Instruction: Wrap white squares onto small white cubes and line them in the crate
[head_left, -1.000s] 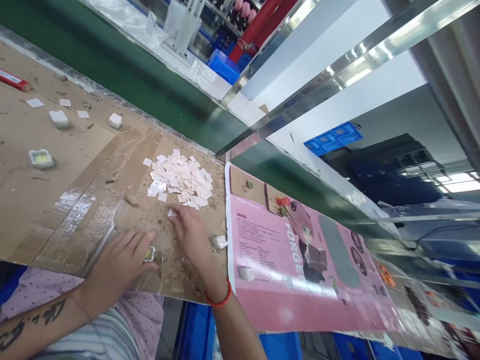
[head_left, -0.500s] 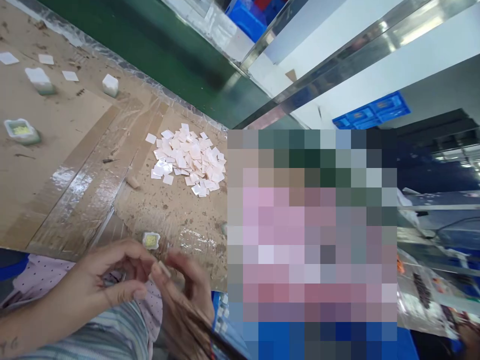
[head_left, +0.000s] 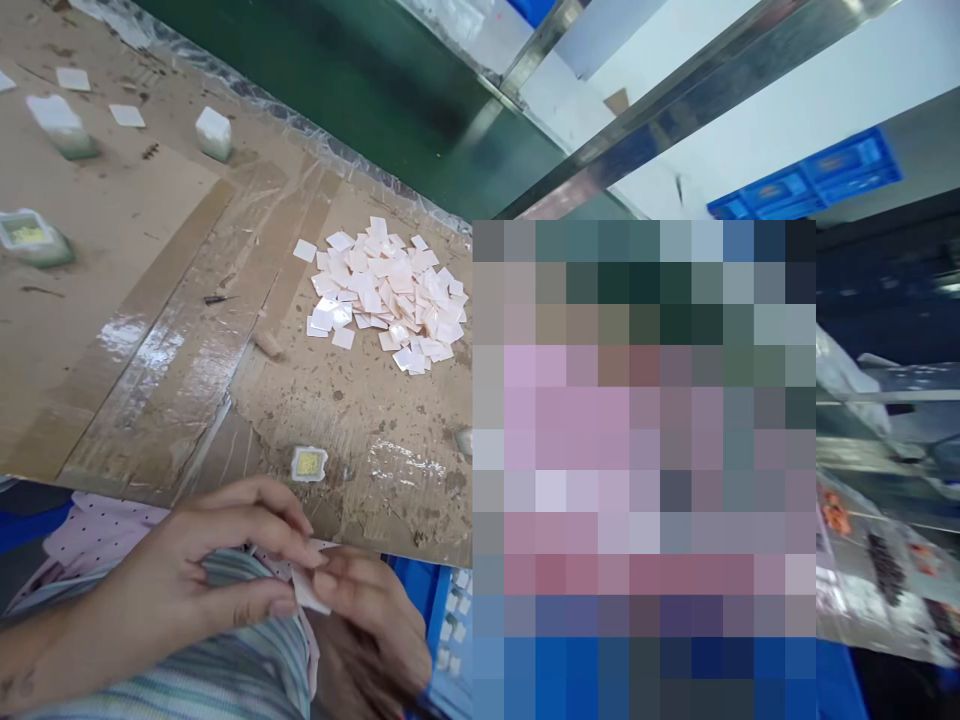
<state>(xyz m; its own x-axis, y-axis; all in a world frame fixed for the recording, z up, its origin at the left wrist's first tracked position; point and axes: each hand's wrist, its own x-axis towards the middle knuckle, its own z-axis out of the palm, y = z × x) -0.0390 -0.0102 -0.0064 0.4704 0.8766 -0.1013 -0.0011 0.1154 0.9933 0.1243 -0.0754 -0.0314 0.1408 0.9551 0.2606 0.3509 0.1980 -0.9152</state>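
Observation:
At the table's near edge my left hand [head_left: 225, 560] and my right hand [head_left: 376, 605] meet over my lap. A thin white square piece [head_left: 309, 592] is pinched between their fingertips, partly covered by them. My left thumb and fingers press on one side of it, while the right fingers grip the other. Just beyond the hands stands a small white container with a yellow filling [head_left: 309, 463]. Farther out lies a loose pile of pale square pieces [head_left: 390, 285], similar to the held one.
Cardboard [head_left: 187, 230] with tape strips covers the table. Several small whitish-green containers, including a filled one [head_left: 34, 238], stand at the left among loose squares. A blue crate [head_left: 420, 590] sits below the table edge. At the right, a pixelated area hides much of the view.
My right hand's fingers have come together with the left ones around the white square piece, which shows more clearly. The camera view has shifted slightly.

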